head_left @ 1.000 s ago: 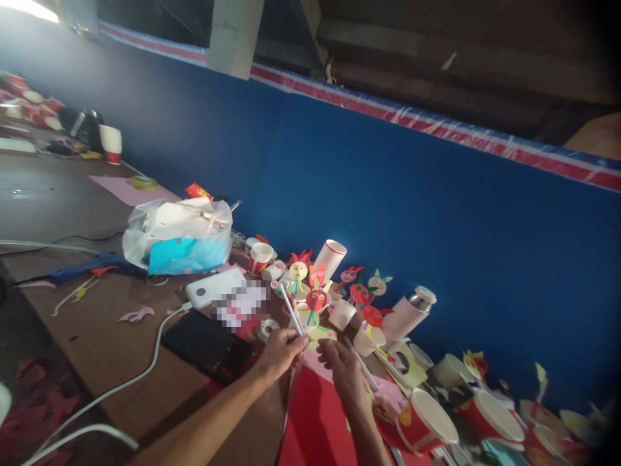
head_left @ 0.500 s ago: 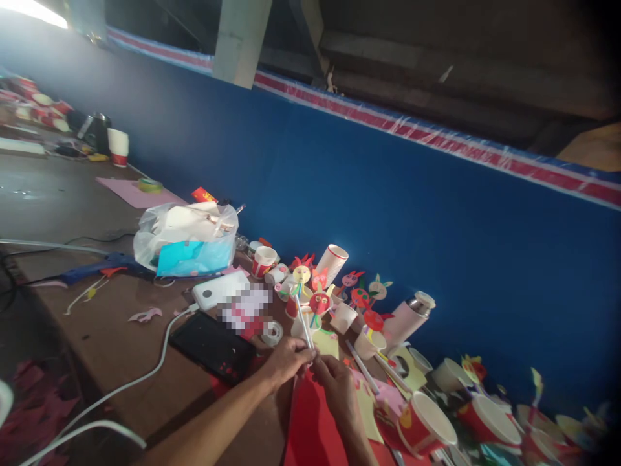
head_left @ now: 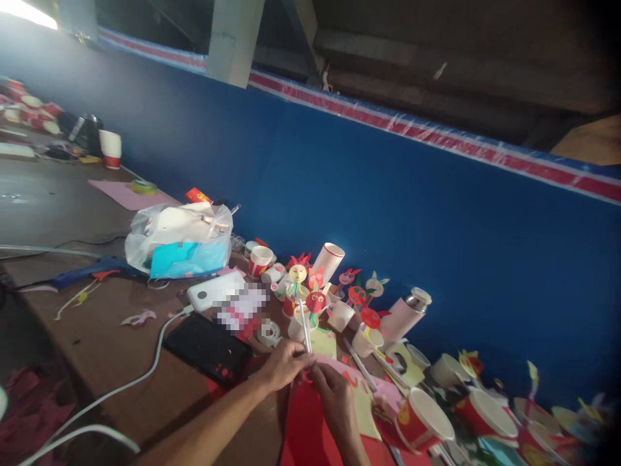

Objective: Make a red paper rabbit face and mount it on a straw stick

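Closer together than in the earliest frame, both hands now meet at the lower end of the white stick, which leans less to the left than it did then. The left hand (head_left: pixel 284 369) holds the white stick (head_left: pixel 305 323) in a narrow pinch between thumb and fingers. The right hand (head_left: pixel 337 401) has its fingertips drawn in beside that pinch; whether they grip anything, I cannot tell.

The stick points up and away, over the near part of the red paper (head_left: pixel 310 430), its far end in front of a white cup (head_left: pixel 295 329). Left of the hands lie a black phone (head_left: pixel 208 349) and a tape roll (head_left: pixel 268 332); to the right, another pale stick (head_left: pixel 361 366); farther off, paper faces (head_left: pixel 316 301) stand in cups.

It looks very light, smooth and slim, probably a straw or rolled paper: fairly stiff lengthwise, but likely to crease under a hard squeeze. A soft hold near its lower end should suit it, leaving the upper length free.
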### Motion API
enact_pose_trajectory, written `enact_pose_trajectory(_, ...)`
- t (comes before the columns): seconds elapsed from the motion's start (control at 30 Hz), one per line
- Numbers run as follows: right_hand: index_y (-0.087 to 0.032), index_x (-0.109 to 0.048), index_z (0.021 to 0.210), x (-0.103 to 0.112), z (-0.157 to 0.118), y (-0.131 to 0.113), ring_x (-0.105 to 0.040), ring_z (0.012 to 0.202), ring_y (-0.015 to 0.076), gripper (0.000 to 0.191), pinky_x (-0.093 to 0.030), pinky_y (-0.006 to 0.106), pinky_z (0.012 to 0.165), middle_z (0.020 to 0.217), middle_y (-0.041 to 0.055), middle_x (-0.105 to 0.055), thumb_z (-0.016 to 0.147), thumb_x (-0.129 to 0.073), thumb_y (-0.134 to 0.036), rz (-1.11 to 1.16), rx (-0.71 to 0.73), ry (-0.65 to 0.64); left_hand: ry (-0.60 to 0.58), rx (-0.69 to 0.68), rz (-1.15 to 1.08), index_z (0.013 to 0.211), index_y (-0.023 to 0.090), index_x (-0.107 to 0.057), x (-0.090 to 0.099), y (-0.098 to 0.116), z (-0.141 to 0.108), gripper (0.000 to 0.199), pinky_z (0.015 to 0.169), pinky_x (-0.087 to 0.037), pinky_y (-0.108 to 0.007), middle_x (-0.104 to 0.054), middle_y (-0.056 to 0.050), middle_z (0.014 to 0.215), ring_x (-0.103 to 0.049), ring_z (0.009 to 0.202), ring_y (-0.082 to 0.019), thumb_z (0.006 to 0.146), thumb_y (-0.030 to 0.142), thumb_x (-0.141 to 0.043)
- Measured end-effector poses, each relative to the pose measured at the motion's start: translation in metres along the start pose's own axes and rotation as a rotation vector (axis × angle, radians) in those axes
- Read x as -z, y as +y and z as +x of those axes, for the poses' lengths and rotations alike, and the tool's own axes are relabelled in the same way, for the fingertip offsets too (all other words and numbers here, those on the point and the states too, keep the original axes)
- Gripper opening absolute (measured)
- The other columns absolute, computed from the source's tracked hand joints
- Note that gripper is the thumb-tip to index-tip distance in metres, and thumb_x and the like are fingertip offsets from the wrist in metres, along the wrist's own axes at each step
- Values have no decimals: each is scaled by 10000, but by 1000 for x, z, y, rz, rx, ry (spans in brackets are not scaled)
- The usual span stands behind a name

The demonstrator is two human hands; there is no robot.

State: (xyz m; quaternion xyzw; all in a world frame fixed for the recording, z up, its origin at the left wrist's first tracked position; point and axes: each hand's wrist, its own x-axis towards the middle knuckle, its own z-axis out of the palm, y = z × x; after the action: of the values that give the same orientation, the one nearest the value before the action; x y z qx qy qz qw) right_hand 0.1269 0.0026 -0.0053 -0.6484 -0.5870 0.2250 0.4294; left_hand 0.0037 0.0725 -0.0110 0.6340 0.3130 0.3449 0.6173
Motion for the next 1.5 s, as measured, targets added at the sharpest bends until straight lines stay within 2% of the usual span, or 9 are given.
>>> enact_pose_trajectory(0.23,-159,-600,605,-1,-3,6,-544,519,143,362,-344,201,486,528,1,-581,828,-455,-404,-147,30,12,-23,-19,96,543,137,-521,-1,0,-2,378,422,-296,-194,-467,28,431,-435,400,-92,743,457,-496)
enact_pose_trajectory(0.6,-167,-563,554,5,-12,7,-490,496,119,354,-338,192,482,497,-21,-533,808,-498,-403,0,38,3,-81,-84,146,553,144,-485,-2,-2,-3,345,429,-246,-190,-388,53,465,-358,438,-69,745,429,-514)
enact_pose_trajectory(0.73,-171,-572,569,9,-15,13,-499,520,128,354,-361,198,507,512,-17,-536,797,-500,-432,40,10,47,-118,-95,22,598,144,-484,-1,13,-6,323,441,-270,-180,-394,59,498,-378,445,-63,766,420,-496)
enact_pose_trajectory(0.9,-173,-600,577,12,-16,24,-519,532,147,370,-386,214,515,514,-3,-558,753,-524,-490,99,-57,163,46,-107,-39,666,127,-553,4,45,-22,310,438,-300,-179,-459,41,504,-403,418,-62,785,405,-486)
enact_pose_trajectory(1.07,-171,-609,570,11,-14,27,-524,528,155,400,-388,228,520,506,7,-566,738,-515,-522,110,-83,218,78,-202,-58,525,150,-432,8,76,-45,405,404,-262,-169,-407,52,454,-340,382,-42,822,426,-441)
enact_pose_trajectory(1.17,-170,-603,553,12,-14,26,-507,512,150,419,-380,228,504,500,9,-555,731,-508,-537,119,-87,243,266,-238,8,486,165,-371,27,86,-34,448,390,-257,-172,-371,57,413,-321,366,-46,826,454,-412)
enact_pose_trajectory(1.27,-171,-606,559,13,-15,26,-504,516,147,411,-386,225,512,504,6,-550,726,-519,-535,144,-103,249,679,-314,259,557,169,-447,69,89,3,364,447,-343,-171,-452,41,471,-444,450,-77,809,432,-444)
enact_pose_trajectory(1.33,-171,-618,582,13,-16,25,-507,516,148,413,-393,226,510,508,4,-553,718,-522,-550,169,-104,259,959,-252,527,758,165,-553,104,88,35,256,568,-427,-184,-598,-4,681,-559,620,-112,808,388,-437)
enact_pose_trajectory(1.5,-181,-604,561,8,-19,20,-504,493,143,429,-387,220,487,486,-5,-541,726,-511,-566,139,-68,291,1008,-80,712,1099,153,-539,163,76,103,374,848,-408,-313,-556,-115,1096,-530,997,-230,744,272,-517)
